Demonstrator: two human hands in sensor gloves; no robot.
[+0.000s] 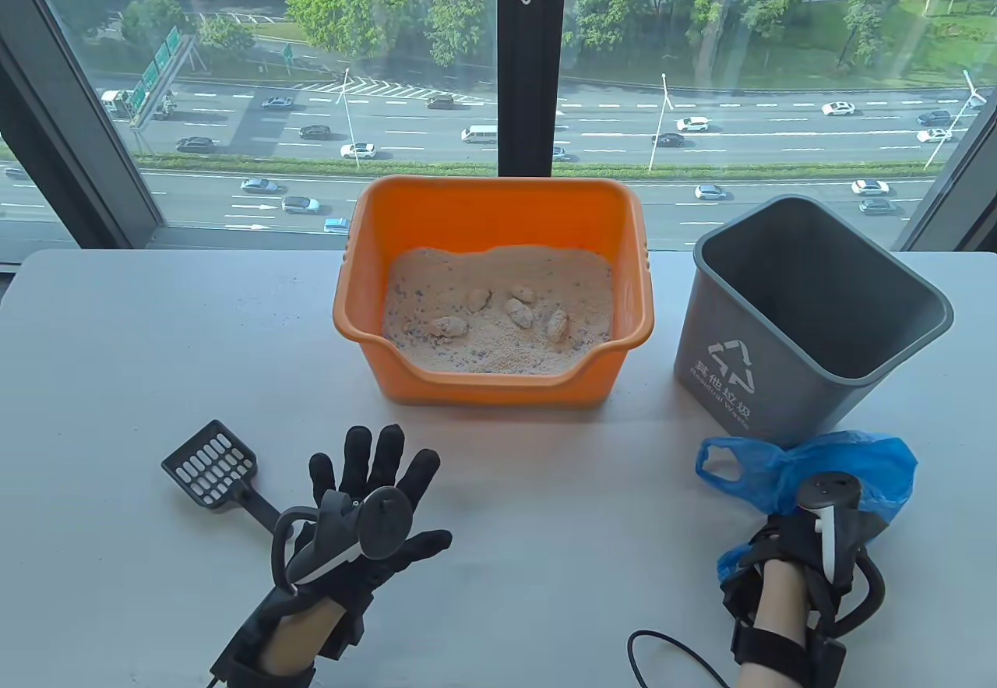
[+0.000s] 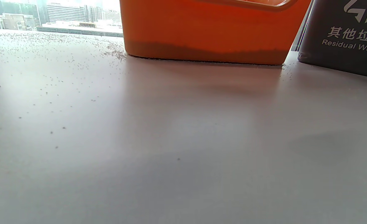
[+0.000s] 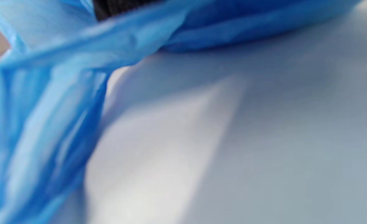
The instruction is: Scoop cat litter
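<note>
An orange litter box (image 1: 498, 209) stands at the table's middle back, holding pale litter (image 1: 483, 349) with several clumps (image 1: 518, 312). A black slotted scoop (image 1: 210, 463) lies at the front left, its handle running under my left hand (image 1: 405, 485). That hand hovers open with its fingers spread and holds nothing. My right hand (image 1: 810, 520) is on a crumpled blue plastic bag (image 1: 779, 466) in front of the bin, its fingers hidden under the tracker. In the right wrist view the bag (image 3: 46, 124) stretches taut from the black glove (image 3: 115, 7).
A grey waste bin (image 1: 732, 376) stands open at the right, beside the box. The left wrist view shows the box wall (image 2: 208, 28), the bin (image 2: 342, 37) and litter grains scattered on the white table (image 2: 46, 93). A window runs behind the table.
</note>
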